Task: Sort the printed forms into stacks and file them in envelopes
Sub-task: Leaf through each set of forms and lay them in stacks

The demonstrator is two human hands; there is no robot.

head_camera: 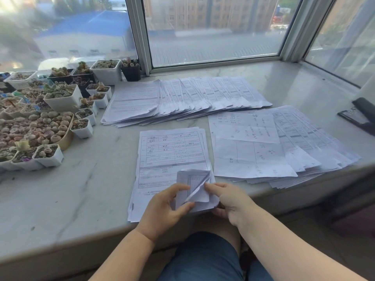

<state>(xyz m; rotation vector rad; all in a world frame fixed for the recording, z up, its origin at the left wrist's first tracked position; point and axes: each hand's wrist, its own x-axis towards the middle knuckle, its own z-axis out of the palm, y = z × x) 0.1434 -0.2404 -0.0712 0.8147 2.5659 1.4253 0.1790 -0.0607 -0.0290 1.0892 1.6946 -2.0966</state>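
Note:
A stack of printed forms lies on the marble sill in front of me. Its lower right corner is curled up off the pile. My left hand pinches those lifted sheets between thumb and fingers. My right hand holds the same corner from the right, its thumb against the paper edge. A long fanned row of forms lies farther back. Another fanned pile, topped with handwritten sheets, sits to the right.
Many small pots of succulents crowd the left of the sill. A black stapler sits at the far right edge. Window frames close off the back. My knees are below the sill's front edge.

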